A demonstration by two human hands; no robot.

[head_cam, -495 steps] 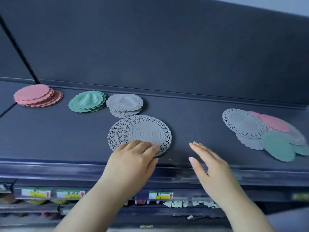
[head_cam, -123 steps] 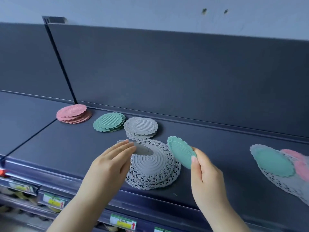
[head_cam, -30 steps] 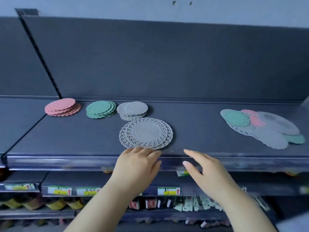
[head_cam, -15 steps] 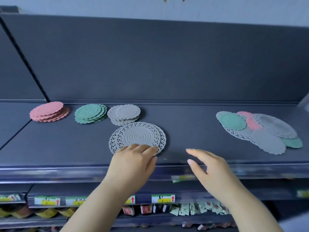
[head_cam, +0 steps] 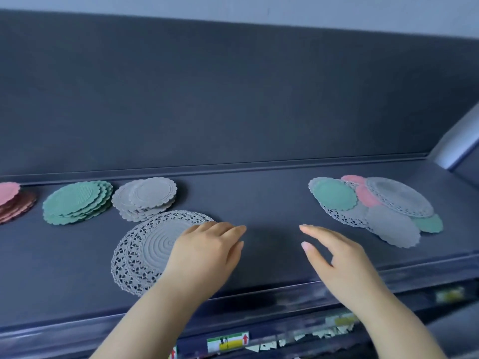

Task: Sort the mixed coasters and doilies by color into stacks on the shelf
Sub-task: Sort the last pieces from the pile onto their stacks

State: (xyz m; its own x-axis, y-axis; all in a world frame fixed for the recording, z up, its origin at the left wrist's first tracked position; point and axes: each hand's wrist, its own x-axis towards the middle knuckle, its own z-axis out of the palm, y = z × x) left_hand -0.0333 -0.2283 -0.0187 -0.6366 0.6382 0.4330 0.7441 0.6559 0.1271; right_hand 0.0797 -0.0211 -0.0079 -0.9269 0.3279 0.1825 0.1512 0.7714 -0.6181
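Now between picks: our left hand (head_cam: 204, 252) over grey doily stack (head_cam: 140, 252), fingers (head_cam: 228, 230) straight, together; right hand (head_cam: 334, 257) empty, fingers spread. Mixed pile (head_cam: 388, 224) well right of stack; we likely reach there next.

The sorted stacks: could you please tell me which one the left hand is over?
The grey lace doily stack, nearest the front; the left hand overlaps it. The coaster stacks sit behind.

Pink stack (head_cam: 9, 195), green stack (head_cam: 75, 202), grey stack (head_cam: 147, 196) in row, shelf (head_cam: 259, 203) rear left. Lace doily stack (head_cam: 145, 250) just in front. Mixed pile (head_cam: 375, 208) right, overlapping.
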